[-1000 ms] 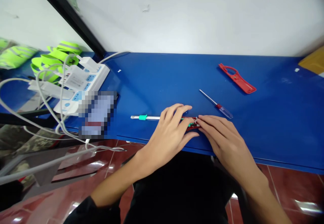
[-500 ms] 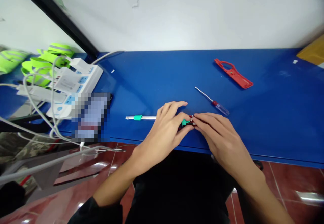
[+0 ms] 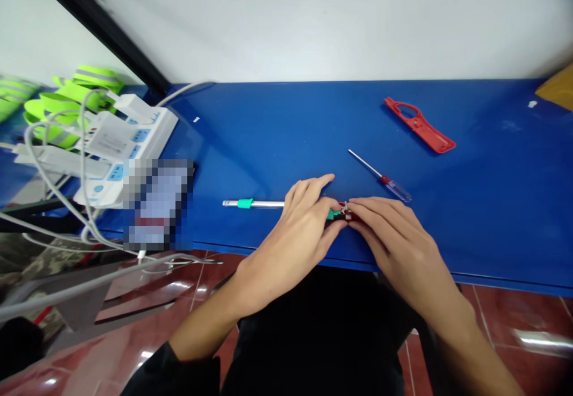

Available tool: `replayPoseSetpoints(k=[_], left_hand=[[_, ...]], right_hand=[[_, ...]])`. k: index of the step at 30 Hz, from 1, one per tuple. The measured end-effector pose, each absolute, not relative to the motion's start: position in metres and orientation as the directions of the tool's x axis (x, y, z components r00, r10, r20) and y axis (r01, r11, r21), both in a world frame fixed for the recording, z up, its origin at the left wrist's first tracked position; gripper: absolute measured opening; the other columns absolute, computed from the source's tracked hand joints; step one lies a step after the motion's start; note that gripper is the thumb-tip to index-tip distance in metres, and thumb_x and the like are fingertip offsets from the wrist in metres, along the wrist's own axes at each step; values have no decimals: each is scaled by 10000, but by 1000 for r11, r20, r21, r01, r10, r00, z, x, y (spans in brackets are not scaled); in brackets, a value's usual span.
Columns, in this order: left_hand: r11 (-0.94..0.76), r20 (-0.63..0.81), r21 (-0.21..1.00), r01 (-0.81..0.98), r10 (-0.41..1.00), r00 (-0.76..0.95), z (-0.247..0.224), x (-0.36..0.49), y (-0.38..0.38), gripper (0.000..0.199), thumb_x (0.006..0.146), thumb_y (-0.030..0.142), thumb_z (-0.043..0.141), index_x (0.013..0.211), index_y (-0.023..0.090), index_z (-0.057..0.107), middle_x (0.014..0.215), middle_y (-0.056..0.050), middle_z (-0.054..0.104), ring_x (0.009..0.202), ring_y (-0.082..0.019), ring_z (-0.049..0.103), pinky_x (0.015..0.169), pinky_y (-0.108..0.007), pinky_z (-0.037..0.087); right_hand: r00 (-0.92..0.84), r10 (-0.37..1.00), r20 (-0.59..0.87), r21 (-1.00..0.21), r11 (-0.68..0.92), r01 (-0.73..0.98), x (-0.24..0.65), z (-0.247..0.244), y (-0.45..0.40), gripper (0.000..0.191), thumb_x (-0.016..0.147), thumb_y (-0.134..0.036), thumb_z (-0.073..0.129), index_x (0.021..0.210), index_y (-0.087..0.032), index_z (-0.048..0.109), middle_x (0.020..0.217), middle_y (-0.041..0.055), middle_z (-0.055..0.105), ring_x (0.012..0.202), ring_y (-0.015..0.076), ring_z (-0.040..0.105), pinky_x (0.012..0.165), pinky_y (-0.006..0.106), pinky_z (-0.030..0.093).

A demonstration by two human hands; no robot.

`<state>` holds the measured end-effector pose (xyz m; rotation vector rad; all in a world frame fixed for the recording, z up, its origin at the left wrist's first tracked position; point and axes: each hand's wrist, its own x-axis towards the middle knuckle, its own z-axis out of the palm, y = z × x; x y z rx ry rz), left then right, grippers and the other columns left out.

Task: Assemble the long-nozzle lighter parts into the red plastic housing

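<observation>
Your left hand (image 3: 293, 235) and right hand (image 3: 398, 241) close together on one small red-and-green part (image 3: 342, 212), mostly hidden by your fingers, above the blue tabletop (image 3: 492, 145). One green-collared silver rod (image 3: 264, 204), one clear-handled screwdriver (image 3: 389, 180) and one red plastic bracket (image 3: 419, 124) lie nearby.

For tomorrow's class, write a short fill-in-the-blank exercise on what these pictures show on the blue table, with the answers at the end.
The left hand and the right hand pinch a small red part fitted with a ____ piece.
The screwdriver has a ____ handle.
The white power strip sits at the ____ end of the blue tabletop.

Answers: green; clear; left.
</observation>
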<state>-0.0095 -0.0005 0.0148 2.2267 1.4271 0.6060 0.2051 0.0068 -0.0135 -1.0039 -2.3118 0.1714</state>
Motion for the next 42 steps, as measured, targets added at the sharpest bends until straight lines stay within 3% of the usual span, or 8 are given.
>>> replayPoseSetpoints(k=[7, 12, 20, 27, 34, 37, 42], left_hand=[[-366, 156, 616, 698, 925, 347, 11, -7, 11, 73, 1002, 212, 719, 1070, 204, 696, 1545, -115, 589, 1493, -282, 504, 1243, -511, 428], [-368, 192, 599, 711, 928, 318, 8, -2, 13, 152, 915, 150, 746, 1031, 203, 662, 1520, -118, 610, 1466, -287, 522, 1231, -505, 413], [-426, 236, 594, 682, 903, 358, 3, -9, 11, 136, 980, 185, 716, 1089, 224, 646, 1501, -111, 610, 1483, -259, 517, 1251, -486, 366], [-453, 291, 616, 644, 891, 348, 0, -10, 8, 170, 1029, 218, 696, 1171, 221, 602, 1436, -106, 655, 1467, -232, 543, 1231, -444, 400], [-517, 321, 496, 697, 856, 406, 9, -19, 1, 328, 1083, 354, 645, 1381, 230, 589, 1476, -89, 679, 1393, -239, 618, 1323, -524, 308], [-510, 289, 398, 763, 859, 423, 14, -31, -6, 456, 1096, 391, 605, 1514, 219, 538, 1565, -110, 634, 1444, -271, 597, 1287, -515, 392], [-555, 174, 269, 787, 832, 527, 10, -50, -15, 624, 1107, 412, 566, 1669, 208, 388, 1704, -97, 489, 1611, -282, 426, 1349, -538, 315]], right_hand=[[-497, 722, 482, -405, 686, 604, 206, -10, 9, 320, 1014, -95, 676, 1325, -168, 653, 1276, 89, 748, 1188, 218, 685, 1097, 400, 553], [-503, 719, 480, -399, 690, 604, 205, -10, 9, 313, 1015, -107, 680, 1320, -174, 652, 1276, 91, 748, 1191, 225, 682, 1098, 418, 557], [-504, 715, 485, -381, 691, 614, 204, -10, 9, 272, 1017, -100, 671, 1281, -166, 664, 1276, 107, 740, 1182, 231, 691, 1089, 431, 562], [-467, 757, 457, -471, 651, 595, 211, -9, 10, 246, 1046, -124, 632, 1268, -211, 692, 1315, 88, 741, 1184, 205, 720, 1065, 389, 579], [-476, 765, 434, -418, 639, 646, 220, -10, 15, 282, 1068, -158, 595, 1289, -272, 726, 1300, 86, 747, 1205, 260, 709, 1074, 536, 533], [-538, 762, 362, -404, 648, 646, 224, -8, 9, 399, 1087, -191, 565, 1462, -301, 646, 1423, 95, 705, 1313, 272, 666, 1112, 543, 521], [-634, 710, 307, -278, 704, 654, 231, -14, 1, 668, 1100, -249, 561, 1720, -280, 313, 1668, 82, 526, 1567, 285, 475, 1271, 573, 407]])
